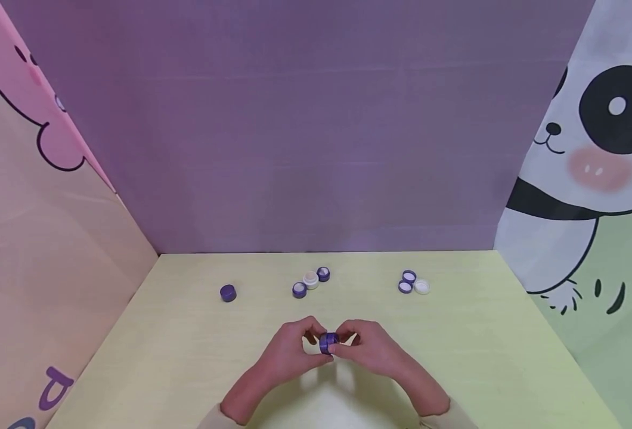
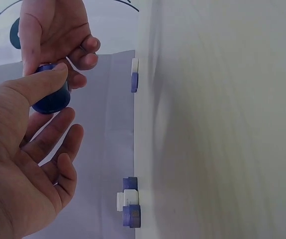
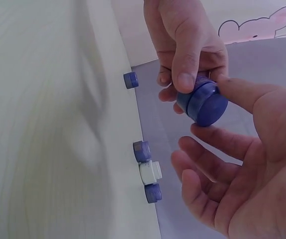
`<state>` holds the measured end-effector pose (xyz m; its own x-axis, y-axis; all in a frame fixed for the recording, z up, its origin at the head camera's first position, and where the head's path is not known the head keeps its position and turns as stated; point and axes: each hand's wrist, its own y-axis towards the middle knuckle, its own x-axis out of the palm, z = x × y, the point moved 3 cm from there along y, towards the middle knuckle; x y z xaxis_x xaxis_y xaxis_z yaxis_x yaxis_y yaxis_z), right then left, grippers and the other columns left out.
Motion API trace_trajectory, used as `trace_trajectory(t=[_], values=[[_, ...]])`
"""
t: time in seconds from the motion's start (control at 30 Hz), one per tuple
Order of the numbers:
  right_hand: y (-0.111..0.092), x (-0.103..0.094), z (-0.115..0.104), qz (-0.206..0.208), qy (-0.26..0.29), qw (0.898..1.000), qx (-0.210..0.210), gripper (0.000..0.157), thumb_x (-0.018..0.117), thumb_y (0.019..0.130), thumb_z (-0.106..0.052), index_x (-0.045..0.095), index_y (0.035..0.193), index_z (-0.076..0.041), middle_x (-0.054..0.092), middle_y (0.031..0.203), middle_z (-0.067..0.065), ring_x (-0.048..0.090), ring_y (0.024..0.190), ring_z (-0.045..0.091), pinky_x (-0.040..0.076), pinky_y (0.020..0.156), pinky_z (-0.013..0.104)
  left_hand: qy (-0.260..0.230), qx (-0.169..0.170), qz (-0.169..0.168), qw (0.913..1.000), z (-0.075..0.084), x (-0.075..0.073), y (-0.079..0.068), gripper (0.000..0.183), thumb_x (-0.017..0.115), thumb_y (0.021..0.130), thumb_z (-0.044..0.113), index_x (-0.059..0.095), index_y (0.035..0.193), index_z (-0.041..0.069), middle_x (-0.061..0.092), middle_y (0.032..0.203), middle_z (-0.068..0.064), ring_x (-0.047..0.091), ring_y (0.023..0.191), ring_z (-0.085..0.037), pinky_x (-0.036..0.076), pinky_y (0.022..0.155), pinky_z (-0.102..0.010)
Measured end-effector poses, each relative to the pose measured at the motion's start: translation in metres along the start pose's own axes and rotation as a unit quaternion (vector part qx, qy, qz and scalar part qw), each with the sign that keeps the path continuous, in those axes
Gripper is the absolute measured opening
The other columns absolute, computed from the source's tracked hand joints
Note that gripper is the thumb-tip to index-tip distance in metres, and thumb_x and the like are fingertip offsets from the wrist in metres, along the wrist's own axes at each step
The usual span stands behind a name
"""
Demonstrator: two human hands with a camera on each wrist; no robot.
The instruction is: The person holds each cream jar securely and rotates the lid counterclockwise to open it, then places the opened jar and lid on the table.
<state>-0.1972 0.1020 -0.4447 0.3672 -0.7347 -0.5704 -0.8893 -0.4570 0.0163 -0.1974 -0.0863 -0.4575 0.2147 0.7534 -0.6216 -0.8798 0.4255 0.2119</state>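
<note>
A small dark-purple jar [image 1: 329,342] with a lid is held above the front middle of the table, between both hands. My left hand [image 1: 294,350] pinches one end of it between thumb and fingers. From the other side, my right hand [image 1: 372,347] grips the opposite end with thumb and index finger. In the right wrist view the jar [image 3: 207,105] shows a seam between two parts, and the right hand's other fingers are loosely bent. The left wrist view shows the left thumb lying across the jar [image 2: 50,99].
Farther back stand two purple open jars [image 1: 299,291] and a white open jar [image 1: 310,280], touching in a row. To their right lie two purple lids [image 1: 405,287] and a white lid [image 1: 422,287]. A purple jar [image 1: 228,293] stands at left. Printed cloth walls enclose the table [image 1: 187,357].
</note>
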Motion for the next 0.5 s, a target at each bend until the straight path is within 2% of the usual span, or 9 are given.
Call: trace_trajectory(t=[0.33,0.5], values=[[-0.0013,-0.0018,-0.0065,0.006,0.009,0.999,-0.045,0.026,0.082,0.079,-0.019,0.067,0.1,-0.014,0.065,0.09,-0.004,0.059,0.072,0.016,0.049,0.064,0.027,0.0,0.014,0.001,0.9999,-0.0023,0.0014,-0.0005,0.031,0.086,0.074,0.025,0.062,0.095,0.026,0.065,0.092,0.019,0.062,0.085,-0.015,0.052,0.077,-0.037],[-0.0016,-0.0028,-0.0063,0.012,0.01,0.999,-0.031,0.036,0.081,0.081,-0.025,0.063,0.109,-0.009,0.064,0.094,-0.002,0.059,0.074,0.017,0.05,0.064,0.028,0.001,0.006,-0.001,1.0,-0.0016,0.0017,-0.0002,0.032,0.086,0.074,0.025,0.062,0.095,0.026,0.065,0.092,0.019,0.062,0.085,-0.014,0.052,0.076,-0.036]])
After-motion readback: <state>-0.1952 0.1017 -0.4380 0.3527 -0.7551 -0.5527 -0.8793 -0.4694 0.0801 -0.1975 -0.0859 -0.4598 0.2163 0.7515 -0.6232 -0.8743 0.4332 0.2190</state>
